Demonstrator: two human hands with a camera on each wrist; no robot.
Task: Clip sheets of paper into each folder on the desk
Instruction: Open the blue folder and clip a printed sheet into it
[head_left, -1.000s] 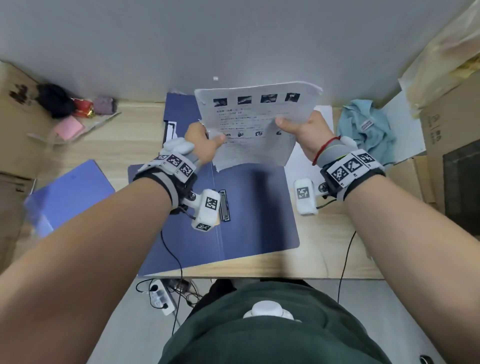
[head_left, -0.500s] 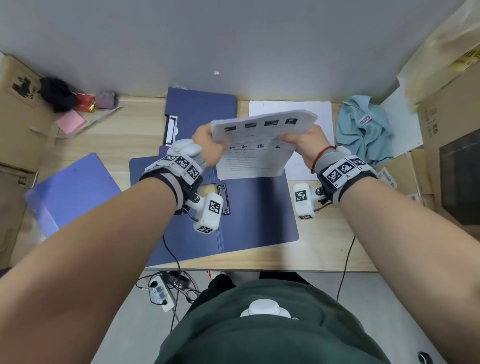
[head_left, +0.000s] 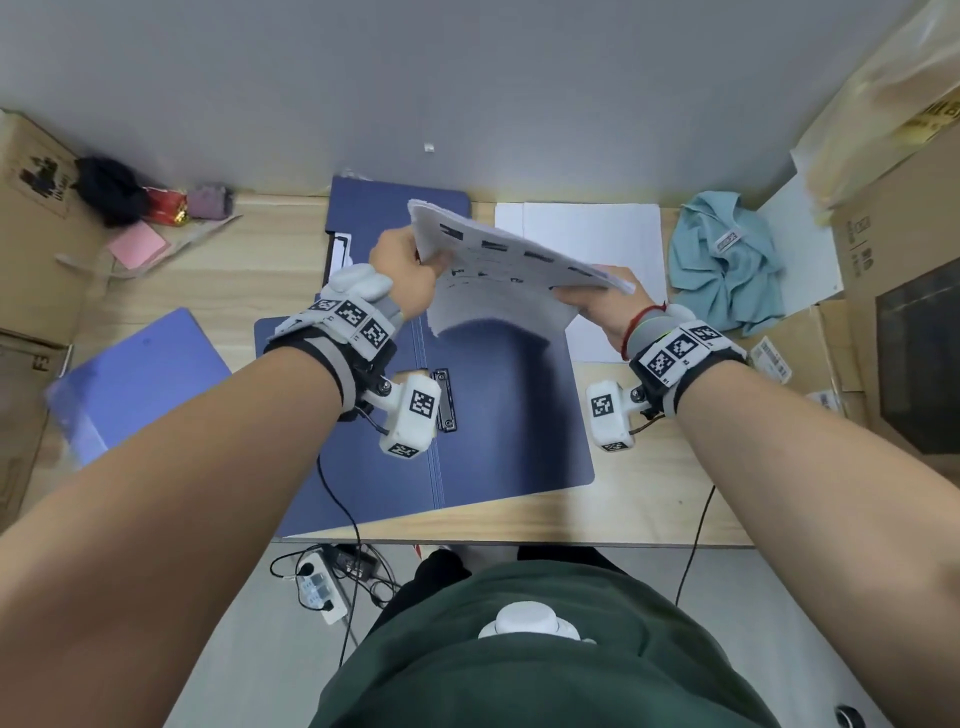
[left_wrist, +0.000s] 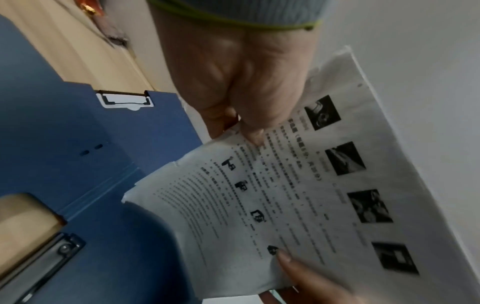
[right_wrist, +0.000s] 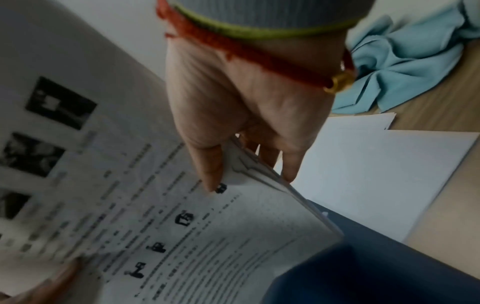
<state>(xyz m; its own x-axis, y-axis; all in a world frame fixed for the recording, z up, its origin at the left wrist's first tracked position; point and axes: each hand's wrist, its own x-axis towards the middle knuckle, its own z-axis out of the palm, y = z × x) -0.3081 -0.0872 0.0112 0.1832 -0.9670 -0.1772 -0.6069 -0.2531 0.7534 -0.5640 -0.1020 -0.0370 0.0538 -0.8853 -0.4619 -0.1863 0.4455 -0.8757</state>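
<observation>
Left hand (head_left: 402, 273) and right hand (head_left: 605, 306) each pinch one side of the sheets (head_left: 498, 270), held tilted above the open folder (head_left: 509, 415). Only the left wrist view resolves the folder's clip (left_wrist: 39, 265); only the head view shows the desk (head_left: 649, 514).

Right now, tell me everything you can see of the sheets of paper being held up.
The sheets of paper are a thin stack of white printed pages; the top one bears a row of four dark pictures above lines of small text and little black figures. The left hand pinches one side edge and the right hand the other, thumbs on top. The stack hangs tilted in the air above the open blue folder, sagging between the hands and touching nothing else.
</observation>
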